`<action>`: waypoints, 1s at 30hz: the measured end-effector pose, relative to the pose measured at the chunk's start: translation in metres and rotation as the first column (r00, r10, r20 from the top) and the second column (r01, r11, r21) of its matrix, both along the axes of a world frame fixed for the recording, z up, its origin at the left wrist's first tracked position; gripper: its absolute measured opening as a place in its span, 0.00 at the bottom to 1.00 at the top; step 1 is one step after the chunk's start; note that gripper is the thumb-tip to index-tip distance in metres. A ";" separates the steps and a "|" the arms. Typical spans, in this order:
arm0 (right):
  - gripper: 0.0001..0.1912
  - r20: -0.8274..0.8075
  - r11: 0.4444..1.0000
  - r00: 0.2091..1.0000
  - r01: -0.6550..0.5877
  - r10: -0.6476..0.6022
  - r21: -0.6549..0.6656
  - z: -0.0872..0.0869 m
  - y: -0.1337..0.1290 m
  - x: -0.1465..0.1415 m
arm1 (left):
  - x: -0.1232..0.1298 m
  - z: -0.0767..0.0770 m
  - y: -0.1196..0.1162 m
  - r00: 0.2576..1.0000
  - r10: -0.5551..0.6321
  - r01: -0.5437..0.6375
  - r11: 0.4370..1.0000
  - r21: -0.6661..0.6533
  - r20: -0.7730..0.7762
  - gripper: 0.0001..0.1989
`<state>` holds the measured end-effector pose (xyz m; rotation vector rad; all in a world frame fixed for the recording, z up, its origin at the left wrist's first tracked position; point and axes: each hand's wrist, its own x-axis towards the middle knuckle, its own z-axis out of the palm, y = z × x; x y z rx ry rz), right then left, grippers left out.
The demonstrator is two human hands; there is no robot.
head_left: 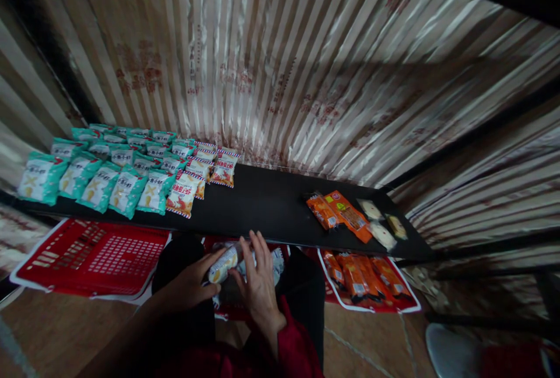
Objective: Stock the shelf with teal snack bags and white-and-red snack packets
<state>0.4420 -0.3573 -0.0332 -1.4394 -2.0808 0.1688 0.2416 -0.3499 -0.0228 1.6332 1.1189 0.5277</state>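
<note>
Between my knees, over a red basket (227, 312), I hold a small white-and-yellow snack bag (224, 265) tilted up to the right. My left hand (196, 280) is closed around its left side, fingers behind and thumb in front. My right hand (259, 282) is at the bag's right end, the thumb below and the long fingers above it. More pale snack bags (277, 264) lie in the basket under my hands, partly hidden. Ahead on the black shelf (262, 203), red-and-white snack bags (182, 192) stand beside rows of teal snack bags (125, 190).
Orange snack packs (347, 214) and small pale packets (381, 234) lie on the shelf's right part. A red basket (144, 258) sits at left; another basket (411, 306) at right holds orange packs. Striped sheeting (280, 63) hangs behind, and dark bars (472, 139) cross at right.
</note>
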 end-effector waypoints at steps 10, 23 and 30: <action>0.35 0.075 0.819 0.907 -0.336 0.414 -0.465 0.019 -0.001 0.001 | -0.011 0.011 0.003 0.962 -0.266 0.267 0.963 0.020 -0.059 0.35; 0.33 -0.252 0.707 0.942 -0.335 0.224 -0.623 0.016 -0.001 -0.003 | -0.011 0.005 0.019 1.000 -0.019 0.020 0.998 0.067 -0.004 0.20; 0.23 -0.341 0.703 0.934 -0.316 0.110 -0.638 0.008 0.001 -0.014 | -0.007 0.006 0.033 0.987 0.159 -0.160 0.987 0.021 0.036 0.18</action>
